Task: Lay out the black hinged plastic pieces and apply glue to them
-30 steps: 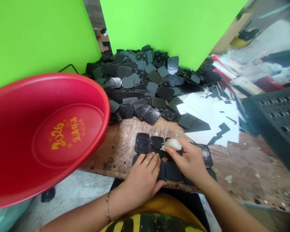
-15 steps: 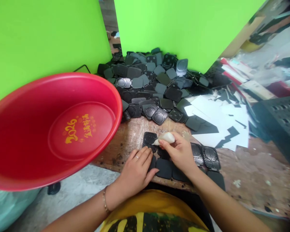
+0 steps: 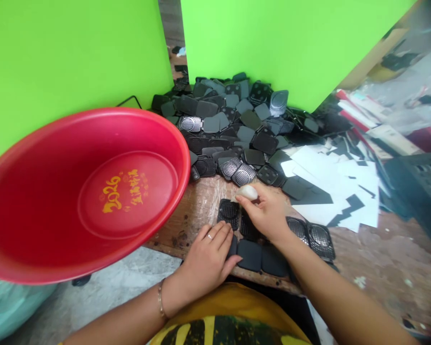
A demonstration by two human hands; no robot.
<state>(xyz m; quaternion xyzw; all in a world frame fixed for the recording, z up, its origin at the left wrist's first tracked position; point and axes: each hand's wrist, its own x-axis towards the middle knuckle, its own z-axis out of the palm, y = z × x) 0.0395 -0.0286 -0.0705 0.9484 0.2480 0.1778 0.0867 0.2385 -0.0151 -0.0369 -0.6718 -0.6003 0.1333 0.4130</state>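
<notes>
My right hand (image 3: 267, 214) is closed round a small white squeeze bottle (image 3: 247, 192), its tip pointing left over the back edge of a row of black square pads (image 3: 230, 212). These pads lie side by side near the front of the worn wooden bench (image 3: 201, 206). Some show a mesh face, some a plain black back (image 3: 249, 255). My left hand (image 3: 208, 256) lies flat with fingers stretched, pressing on the left end of the row. A ring is on one finger and a bracelet on the wrist.
A big red plastic basin (image 3: 82, 191) with gold print leans at the left, past the bench edge. A large heap of black pads (image 3: 230, 120) fills the back. White paper backings (image 3: 337, 187) lie right of it. A black crate (image 3: 416, 182) stands far right.
My right hand has carried the white bottle left and back along the row of pads. The left hand stays flat on the row's left end. The camera view has shifted left.
</notes>
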